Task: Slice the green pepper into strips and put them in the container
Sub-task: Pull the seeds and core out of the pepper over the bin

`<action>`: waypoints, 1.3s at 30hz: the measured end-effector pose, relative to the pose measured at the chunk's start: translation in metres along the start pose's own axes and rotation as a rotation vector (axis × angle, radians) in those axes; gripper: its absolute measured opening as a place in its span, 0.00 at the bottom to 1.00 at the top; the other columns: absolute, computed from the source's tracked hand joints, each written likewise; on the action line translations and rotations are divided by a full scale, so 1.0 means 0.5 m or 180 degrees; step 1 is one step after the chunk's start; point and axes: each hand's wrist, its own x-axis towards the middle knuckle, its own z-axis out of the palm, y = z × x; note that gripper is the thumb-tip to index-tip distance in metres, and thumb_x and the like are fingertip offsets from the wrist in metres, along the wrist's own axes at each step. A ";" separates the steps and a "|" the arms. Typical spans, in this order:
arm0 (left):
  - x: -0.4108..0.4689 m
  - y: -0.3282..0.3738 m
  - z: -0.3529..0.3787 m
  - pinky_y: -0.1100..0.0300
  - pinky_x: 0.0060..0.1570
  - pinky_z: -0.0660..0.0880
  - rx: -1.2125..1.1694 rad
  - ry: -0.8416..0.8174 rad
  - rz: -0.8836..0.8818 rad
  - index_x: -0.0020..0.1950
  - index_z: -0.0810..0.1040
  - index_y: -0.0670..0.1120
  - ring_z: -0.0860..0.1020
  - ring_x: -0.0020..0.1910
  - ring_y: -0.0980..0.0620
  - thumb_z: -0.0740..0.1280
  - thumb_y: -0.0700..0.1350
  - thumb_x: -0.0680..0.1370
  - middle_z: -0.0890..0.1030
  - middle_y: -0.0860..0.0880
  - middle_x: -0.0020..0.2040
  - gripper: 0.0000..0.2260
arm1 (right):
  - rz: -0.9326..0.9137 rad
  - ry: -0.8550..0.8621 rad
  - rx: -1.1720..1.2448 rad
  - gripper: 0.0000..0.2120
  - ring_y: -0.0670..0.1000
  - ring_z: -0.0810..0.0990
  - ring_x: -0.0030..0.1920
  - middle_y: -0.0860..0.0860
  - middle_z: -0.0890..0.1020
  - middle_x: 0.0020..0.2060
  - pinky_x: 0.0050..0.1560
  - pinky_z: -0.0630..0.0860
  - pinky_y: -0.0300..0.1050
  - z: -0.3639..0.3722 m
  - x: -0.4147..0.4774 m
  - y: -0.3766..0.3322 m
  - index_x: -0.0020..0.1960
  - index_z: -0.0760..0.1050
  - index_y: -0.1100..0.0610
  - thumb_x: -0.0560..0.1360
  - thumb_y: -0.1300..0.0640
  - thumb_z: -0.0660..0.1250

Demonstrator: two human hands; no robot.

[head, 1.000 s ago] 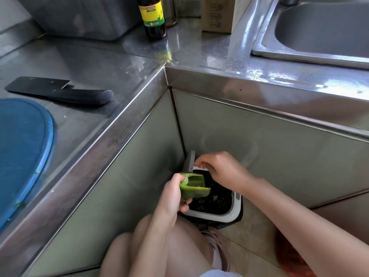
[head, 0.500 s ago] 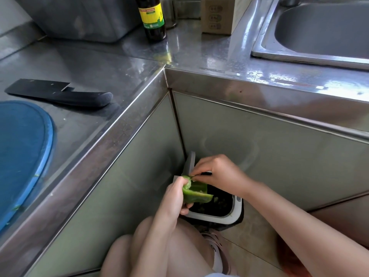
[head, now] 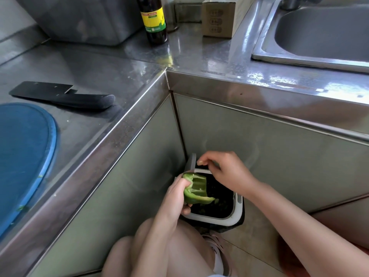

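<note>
The left grip (head: pixel 175 196) is curled round a piece of green pepper (head: pixel 196 189). The thumb presses into the pepper's hollow inside and the fingers wrap its outer skin. The pepper's open, pale inner side faces up and toward the right grip (head: pixel 225 173).

The right grip hangs just above and to the right of the pepper, not touching it. Its fingers are bent and the thumb and forefinger tips are drawn close together. Whether they pinch some small bit is too fine to tell.

Directly under both grips stands a small bin (head: pixel 238 206) with a white rim and dark contents. The pepper's lower tip juts over its opening. The bin's lid (head: pixel 191 162) stands upright just left of the right grip's fingertips, against the cabinet corner.

Well above and left of the left grip, on the steel bench (head: pixel 123 80), a black knife (head: pixel 60 94) lies flat beside a blue cutting board (head: pixel 26 148). Farther up are a dark bottle (head: pixel 153 19) with a yellow label and a cardboard box (head: pixel 217 19). A sink (head: pixel 319 37) lies high to the right of the right grip.
</note>
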 end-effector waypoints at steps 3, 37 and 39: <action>-0.002 0.003 0.001 0.64 0.26 0.56 -0.0006 0.0026 -0.0071 0.43 0.78 0.50 0.69 0.27 0.54 0.57 0.46 0.76 0.76 0.50 0.33 0.10 | -0.0319 -0.0342 0.0113 0.11 0.42 0.80 0.49 0.46 0.84 0.47 0.51 0.73 0.29 -0.015 0.001 -0.013 0.55 0.81 0.55 0.74 0.62 0.68; -0.033 0.014 -0.004 0.63 0.26 0.54 0.0002 -0.0788 0.0362 0.59 0.77 0.58 0.70 0.27 0.59 0.58 0.47 0.67 0.79 0.54 0.38 0.23 | 0.1025 -0.0315 0.0047 0.10 0.39 0.77 0.32 0.42 0.79 0.30 0.36 0.71 0.32 -0.014 -0.026 0.032 0.36 0.79 0.49 0.68 0.63 0.73; -0.037 0.017 -0.007 0.63 0.26 0.54 -0.0079 -0.0918 0.0358 0.60 0.77 0.55 0.72 0.30 0.59 0.60 0.46 0.67 0.79 0.53 0.41 0.22 | 0.0914 -0.0215 -0.0050 0.14 0.41 0.77 0.34 0.43 0.80 0.31 0.37 0.71 0.33 -0.014 -0.027 0.030 0.36 0.78 0.50 0.68 0.69 0.69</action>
